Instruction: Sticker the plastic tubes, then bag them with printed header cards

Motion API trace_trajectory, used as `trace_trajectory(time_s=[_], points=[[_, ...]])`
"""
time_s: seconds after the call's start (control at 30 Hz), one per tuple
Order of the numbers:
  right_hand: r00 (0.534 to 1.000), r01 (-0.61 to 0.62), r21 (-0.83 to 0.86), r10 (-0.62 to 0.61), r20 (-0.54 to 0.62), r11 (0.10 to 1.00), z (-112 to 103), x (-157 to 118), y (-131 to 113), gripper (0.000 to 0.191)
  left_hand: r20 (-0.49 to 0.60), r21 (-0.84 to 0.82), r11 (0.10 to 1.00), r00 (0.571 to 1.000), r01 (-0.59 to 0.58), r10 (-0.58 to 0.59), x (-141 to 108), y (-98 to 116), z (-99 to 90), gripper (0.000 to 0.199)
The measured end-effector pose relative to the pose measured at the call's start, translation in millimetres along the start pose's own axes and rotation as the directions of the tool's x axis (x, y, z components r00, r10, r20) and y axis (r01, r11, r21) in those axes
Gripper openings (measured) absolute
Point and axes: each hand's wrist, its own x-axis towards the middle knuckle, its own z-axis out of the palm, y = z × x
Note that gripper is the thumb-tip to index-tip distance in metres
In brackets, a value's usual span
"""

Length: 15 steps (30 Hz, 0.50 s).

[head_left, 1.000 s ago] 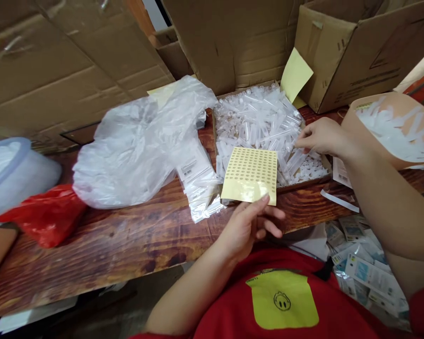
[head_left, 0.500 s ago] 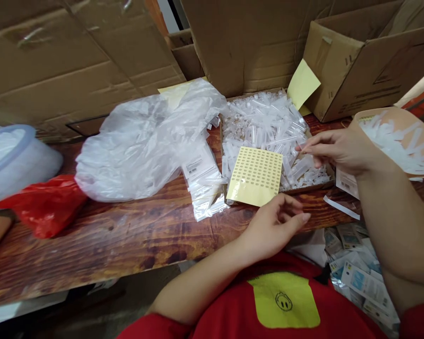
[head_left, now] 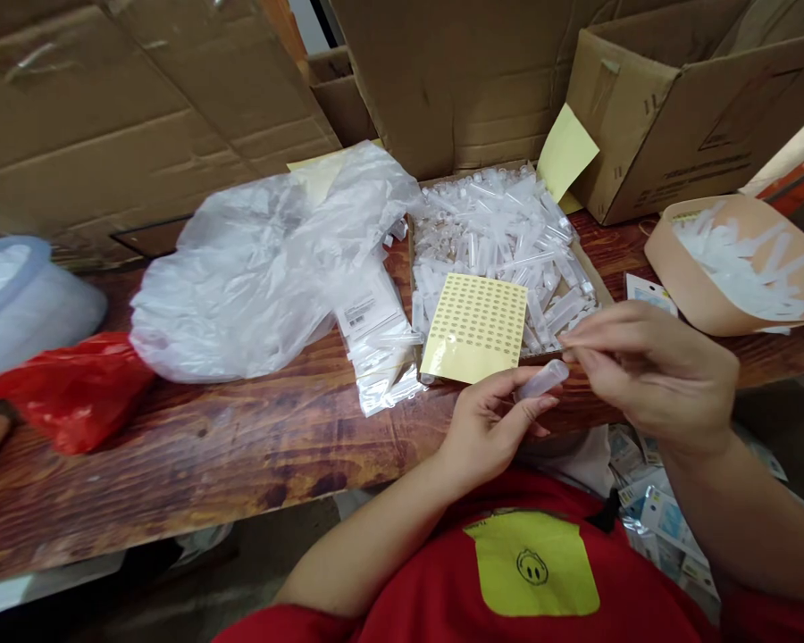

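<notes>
My left hand (head_left: 483,430) grips a small translucent plastic tube (head_left: 544,379) between thumb and fingers, its end tilted up to the right. Close to that end, my right hand (head_left: 663,379) is closed in a pinch; whatever sits between its fingertips is too small to make out. Just beyond both hands stands a shallow cardboard tray (head_left: 601,279) heaped with clear plastic tubes (head_left: 492,237). A yellow sheet of small printed stickers (head_left: 477,326) lies over the tray's front edge.
Left of the tray are packets with printed cards (head_left: 375,321), a crumpled clear plastic bag (head_left: 241,286), a red bag (head_left: 84,393) and a bluish tub (head_left: 46,313). A beige bin (head_left: 683,277) of white strips stands right, before an open carton (head_left: 630,134). Packaged cards (head_left: 670,518) lie below the table edge.
My right hand has come down and left from above the tray's right side to near my left hand. A tube now shows in my left hand. The view has shifted slightly.
</notes>
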Motion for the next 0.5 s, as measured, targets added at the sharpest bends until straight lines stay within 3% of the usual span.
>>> trace_trajectory(time_s=[0.1,0.23,0.5], points=[[0.979,0.159,-0.072,-0.148,0.141,0.985,-3,1,-10,0.031,0.012,0.117,0.988,0.995,-0.099,0.098,-2,1,-6.2,0.031],[0.936,0.246,-0.055,-0.223,0.272,0.968,-12,0,-15,0.034,0.052,0.203,0.955,0.976,-0.217,0.211,-3,3,-11.5,0.025],[0.893,0.312,-0.093,-0.259,0.369,0.945,-23,-7,-14,0.035,0.075,0.196,0.961,0.98,-0.196,0.185,-5,6,-11.2,0.028]])
